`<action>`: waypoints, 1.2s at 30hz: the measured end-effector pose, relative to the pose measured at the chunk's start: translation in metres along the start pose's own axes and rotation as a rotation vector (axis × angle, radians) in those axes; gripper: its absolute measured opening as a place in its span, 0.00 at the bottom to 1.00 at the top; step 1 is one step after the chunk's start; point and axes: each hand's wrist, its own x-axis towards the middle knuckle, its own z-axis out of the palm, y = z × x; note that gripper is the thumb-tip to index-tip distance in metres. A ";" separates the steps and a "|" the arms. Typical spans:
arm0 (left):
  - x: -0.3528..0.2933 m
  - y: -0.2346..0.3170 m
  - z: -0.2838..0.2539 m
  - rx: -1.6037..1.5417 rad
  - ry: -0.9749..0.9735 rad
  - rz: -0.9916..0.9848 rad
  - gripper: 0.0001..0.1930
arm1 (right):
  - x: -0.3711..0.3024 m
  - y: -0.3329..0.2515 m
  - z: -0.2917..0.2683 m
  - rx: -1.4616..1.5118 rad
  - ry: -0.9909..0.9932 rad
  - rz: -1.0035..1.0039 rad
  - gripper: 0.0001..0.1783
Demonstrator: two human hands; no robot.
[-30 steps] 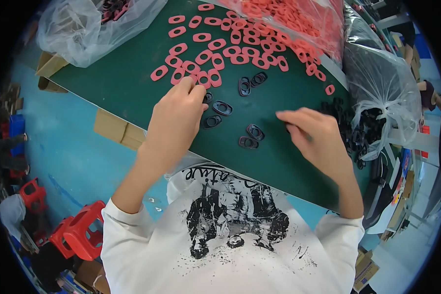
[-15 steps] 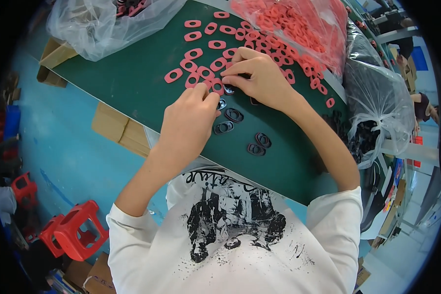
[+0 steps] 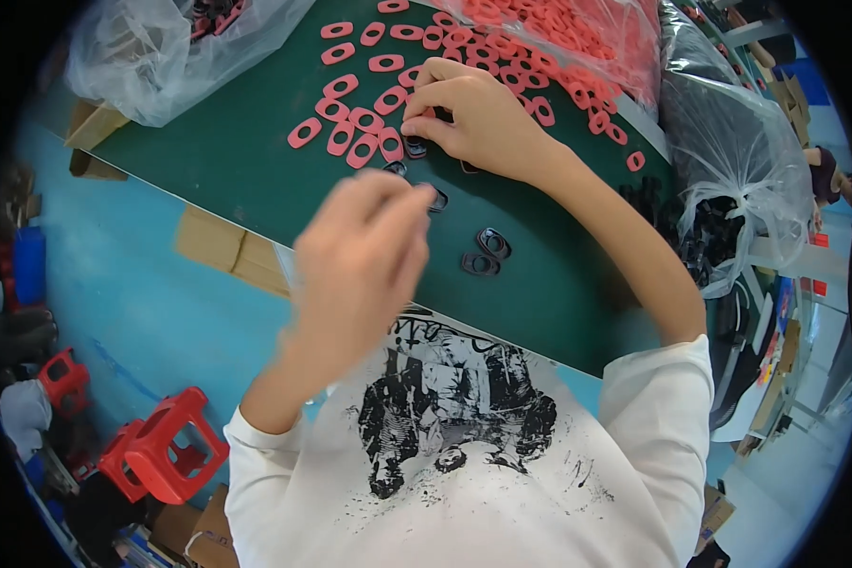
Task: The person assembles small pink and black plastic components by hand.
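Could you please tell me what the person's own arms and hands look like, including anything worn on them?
The left hand and right hand are ungloved, and no watch or bracelet shows. The plain white short sleeves belong to a white T-shirt with a black print on its front. The left hand is blurred, so finer details are unclear.

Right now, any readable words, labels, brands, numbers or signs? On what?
Shirt: black script lettering above the picture print, partly out of sight; wording not copied here.
Box, lower right: any marks are too small to read.
Pink pieces: no lettering visible.
Black pieces: none visible.
Background: too small or blurred to read.
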 end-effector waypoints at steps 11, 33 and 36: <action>0.056 -0.051 0.002 0.112 -0.135 0.086 0.06 | -0.023 -0.011 0.008 -0.122 0.161 0.012 0.08; 0.089 -0.006 0.054 0.038 -0.309 0.376 0.12 | -0.180 -0.049 -0.140 -0.138 -0.050 0.565 0.11; 0.115 -0.042 0.015 0.064 -0.259 0.069 0.11 | -0.191 -0.055 -0.141 -0.133 -0.017 0.563 0.12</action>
